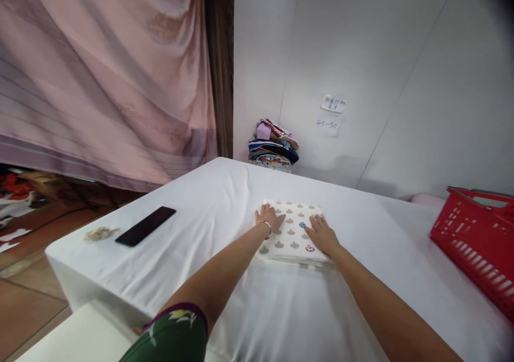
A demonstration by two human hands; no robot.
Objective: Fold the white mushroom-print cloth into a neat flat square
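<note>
One folded patterned cloth [291, 239] is found on the white-draped surface [196, 201], inward from its far edge. The left hand [273, 220] and right hand [322, 234] are spread flat atop it, nothing gripped. A red basket [476, 239] is noted toward the right edge.

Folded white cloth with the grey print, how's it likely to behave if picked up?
The folded white cloth will probably flop, being soft-looking fabric. Folded in layers, it may open out if gripped by only one. Lying flat on the white tablecloth, it seems unlikely to roll.
</note>
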